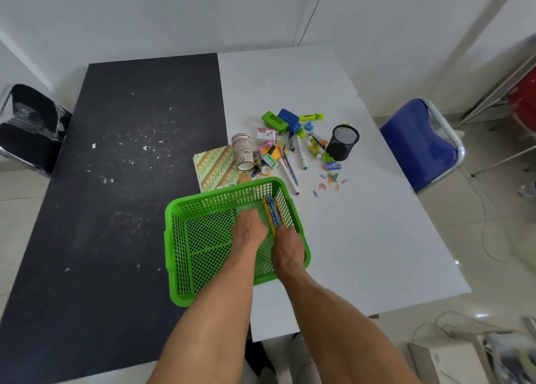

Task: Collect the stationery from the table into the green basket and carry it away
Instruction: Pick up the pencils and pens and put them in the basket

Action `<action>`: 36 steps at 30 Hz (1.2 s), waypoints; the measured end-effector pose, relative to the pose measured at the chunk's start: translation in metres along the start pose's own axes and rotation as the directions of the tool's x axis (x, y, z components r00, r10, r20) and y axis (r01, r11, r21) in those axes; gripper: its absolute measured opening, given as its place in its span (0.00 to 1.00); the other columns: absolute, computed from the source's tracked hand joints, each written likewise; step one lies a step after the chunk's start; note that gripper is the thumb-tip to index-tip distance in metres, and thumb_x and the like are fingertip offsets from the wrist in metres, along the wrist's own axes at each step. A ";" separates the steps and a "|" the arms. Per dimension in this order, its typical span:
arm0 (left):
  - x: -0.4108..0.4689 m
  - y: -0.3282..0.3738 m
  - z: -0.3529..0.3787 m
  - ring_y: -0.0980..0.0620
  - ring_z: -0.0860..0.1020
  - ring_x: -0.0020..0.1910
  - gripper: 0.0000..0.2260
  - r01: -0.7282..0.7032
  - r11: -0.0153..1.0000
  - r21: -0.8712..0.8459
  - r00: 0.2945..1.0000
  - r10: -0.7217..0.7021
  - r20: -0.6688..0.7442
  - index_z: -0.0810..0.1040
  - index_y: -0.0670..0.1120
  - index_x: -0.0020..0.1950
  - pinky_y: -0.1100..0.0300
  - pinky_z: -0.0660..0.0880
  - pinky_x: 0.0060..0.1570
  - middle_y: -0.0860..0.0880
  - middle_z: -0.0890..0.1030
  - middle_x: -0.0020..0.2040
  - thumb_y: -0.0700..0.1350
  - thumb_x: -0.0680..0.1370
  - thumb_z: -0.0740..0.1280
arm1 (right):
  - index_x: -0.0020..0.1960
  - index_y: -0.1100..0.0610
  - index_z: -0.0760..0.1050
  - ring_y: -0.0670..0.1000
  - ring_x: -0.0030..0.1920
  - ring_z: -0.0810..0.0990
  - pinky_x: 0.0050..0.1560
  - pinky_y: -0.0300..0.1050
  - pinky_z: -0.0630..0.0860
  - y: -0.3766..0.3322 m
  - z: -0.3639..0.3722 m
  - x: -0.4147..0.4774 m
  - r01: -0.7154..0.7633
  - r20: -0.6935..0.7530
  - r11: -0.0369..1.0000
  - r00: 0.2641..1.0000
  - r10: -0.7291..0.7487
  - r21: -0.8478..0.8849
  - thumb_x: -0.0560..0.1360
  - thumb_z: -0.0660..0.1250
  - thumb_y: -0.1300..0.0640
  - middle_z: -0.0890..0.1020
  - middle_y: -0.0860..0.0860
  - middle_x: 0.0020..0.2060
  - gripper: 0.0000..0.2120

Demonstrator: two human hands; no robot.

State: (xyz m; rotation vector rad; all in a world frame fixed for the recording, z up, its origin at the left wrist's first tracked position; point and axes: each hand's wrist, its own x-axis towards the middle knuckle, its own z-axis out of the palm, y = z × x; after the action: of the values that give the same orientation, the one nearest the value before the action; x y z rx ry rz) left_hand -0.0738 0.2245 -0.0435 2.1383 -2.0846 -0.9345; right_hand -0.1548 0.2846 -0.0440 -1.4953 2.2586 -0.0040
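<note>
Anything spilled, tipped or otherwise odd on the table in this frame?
Yes. The stack of paper cups lies tipped on its side by the notebook, and coloured paper clips are scattered loose on the white tabletop.

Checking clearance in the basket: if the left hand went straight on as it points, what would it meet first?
The left hand would probably meet the green basket at its far mesh wall, just left of the bundle of pencils, though depth is unclear.

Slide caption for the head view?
Left hand and right hand reach into the green basket at the pencils; other stationery lies on the table beyond.
</note>
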 end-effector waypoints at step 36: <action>0.049 0.051 0.014 0.44 0.76 0.41 0.10 0.405 0.802 -0.439 0.912 -0.318 0.260 0.78 0.37 0.42 0.58 0.68 0.39 0.39 0.78 0.44 0.40 0.78 0.61 | 0.43 0.63 0.75 0.59 0.37 0.77 0.36 0.50 0.73 0.027 -0.048 0.130 0.146 -0.375 0.890 0.927 0.030 0.432 0.76 0.62 0.60 0.80 0.59 0.37 0.07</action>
State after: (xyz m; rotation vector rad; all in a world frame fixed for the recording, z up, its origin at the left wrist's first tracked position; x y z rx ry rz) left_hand -0.1289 0.1792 -0.0544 2.2552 -1.2856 -1.5401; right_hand -0.2378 0.1711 -0.0524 -1.3840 2.2662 -0.8473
